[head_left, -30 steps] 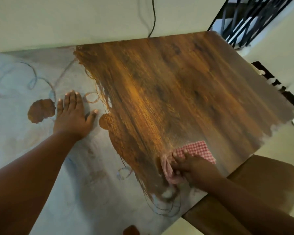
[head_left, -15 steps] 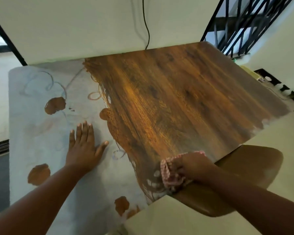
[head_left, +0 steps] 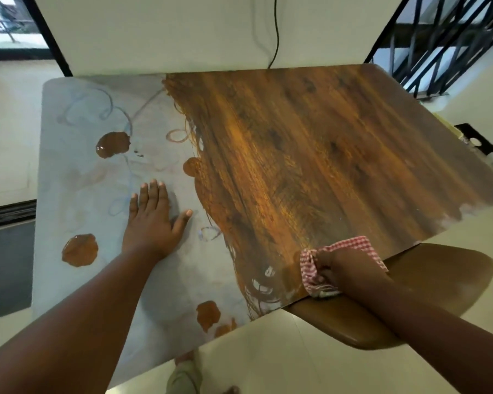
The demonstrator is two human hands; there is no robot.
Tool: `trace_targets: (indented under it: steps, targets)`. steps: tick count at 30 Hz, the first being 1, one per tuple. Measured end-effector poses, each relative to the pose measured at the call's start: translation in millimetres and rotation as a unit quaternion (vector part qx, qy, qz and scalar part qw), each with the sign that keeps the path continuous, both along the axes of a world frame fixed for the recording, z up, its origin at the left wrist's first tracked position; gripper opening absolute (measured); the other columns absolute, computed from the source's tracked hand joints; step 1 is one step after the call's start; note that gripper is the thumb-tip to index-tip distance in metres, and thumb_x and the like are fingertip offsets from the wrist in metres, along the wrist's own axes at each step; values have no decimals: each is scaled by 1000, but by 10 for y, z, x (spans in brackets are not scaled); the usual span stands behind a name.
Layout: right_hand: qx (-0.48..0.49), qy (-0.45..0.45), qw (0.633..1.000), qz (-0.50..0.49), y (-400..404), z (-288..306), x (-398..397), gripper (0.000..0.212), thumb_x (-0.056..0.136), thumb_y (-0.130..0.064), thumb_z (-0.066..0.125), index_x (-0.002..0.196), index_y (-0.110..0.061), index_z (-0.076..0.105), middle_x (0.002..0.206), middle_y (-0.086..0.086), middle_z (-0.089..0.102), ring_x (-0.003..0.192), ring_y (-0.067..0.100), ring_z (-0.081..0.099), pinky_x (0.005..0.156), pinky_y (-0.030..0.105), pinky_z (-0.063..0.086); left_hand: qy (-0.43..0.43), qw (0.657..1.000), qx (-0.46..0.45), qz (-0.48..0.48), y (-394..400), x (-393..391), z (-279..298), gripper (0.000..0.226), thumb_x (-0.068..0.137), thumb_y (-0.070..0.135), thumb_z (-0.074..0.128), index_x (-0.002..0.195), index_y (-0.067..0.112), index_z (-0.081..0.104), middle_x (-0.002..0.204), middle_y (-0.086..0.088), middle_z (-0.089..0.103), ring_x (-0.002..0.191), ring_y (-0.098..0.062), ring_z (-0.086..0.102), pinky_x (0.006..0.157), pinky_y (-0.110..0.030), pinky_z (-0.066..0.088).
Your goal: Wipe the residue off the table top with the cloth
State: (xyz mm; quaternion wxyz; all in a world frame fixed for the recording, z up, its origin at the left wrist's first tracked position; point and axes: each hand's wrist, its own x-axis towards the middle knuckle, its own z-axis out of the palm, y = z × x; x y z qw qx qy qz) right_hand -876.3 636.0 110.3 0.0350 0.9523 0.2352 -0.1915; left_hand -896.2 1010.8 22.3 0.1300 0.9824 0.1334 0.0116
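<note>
The table top (head_left: pixel 325 155) shows bare brown wood on its right half. Its left half is coated in pale grey residue (head_left: pixel 77 194) with several brown patches where wood shows through. A red-and-white checked cloth (head_left: pixel 310 268) lies bunched at the table's near edge, and my right hand (head_left: pixel 350 268) grips it there. My left hand (head_left: pixel 151 223) rests flat on the residue, fingers straight and spread, pointing away from me.
A brown chair seat (head_left: pixel 427 291) sits under the near right edge of the table. A pale wall with a black cable (head_left: pixel 276 32) stands behind the table. Black railings (head_left: pixel 444 41) rise at the far right. My foot (head_left: pixel 182 376) shows on the tiled floor.
My right hand has dragged the cloth toward me to the table's near edge. My left hand has slid nearer along the residue, away from the far brown patch.
</note>
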Motion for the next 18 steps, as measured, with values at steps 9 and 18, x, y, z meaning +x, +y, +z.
trace_targets:
  steps: [9, 18]
  targets:
    - [87, 103, 981, 138, 380, -168, -343, 27, 93, -23, 50, 115, -21, 67, 107, 1, 68, 99, 19, 63, 84, 33, 49, 24, 1000, -5, -7, -4, 33, 31, 87, 86, 68, 8, 153, 12, 2, 160, -7, -5, 146, -19, -13, 117, -37, -10]
    - [49, 36, 998, -31, 186, -129, 79, 40, 94, -28, 51, 130, -42, 52, 129, -11, 57, 112, 11, 53, 91, 21, 38, 37, 999, 6, -7, 5, 45, 11, 85, 87, 67, 8, 153, 14, 1, 160, -6, -6, 146, -19, -13, 117, -36, -10]
